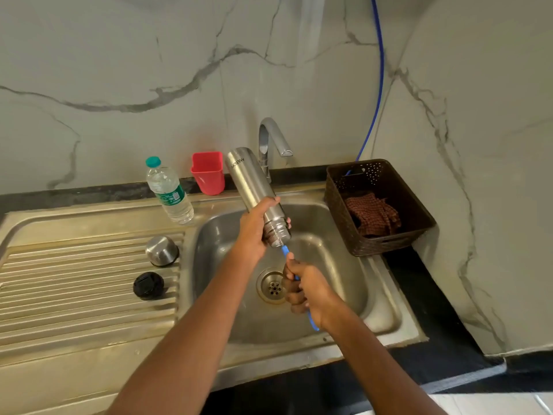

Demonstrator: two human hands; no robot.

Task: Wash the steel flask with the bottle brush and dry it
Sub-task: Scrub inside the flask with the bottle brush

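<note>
- Above the sink basin: steel flask, tilted, mouth down, gripped near the mouth by the left hand.
- Below the mouth: bottle brush handle running up into it, held by the right hand over the drain.
- Left of the basin, on the drainboard: dome cap, stopper nearer.
- At the drainboard's back edge: water bottle; behind and right of it, cup.
- Behind the basin: tap.
- Right of the basin: basket, cloth inside.
</note>
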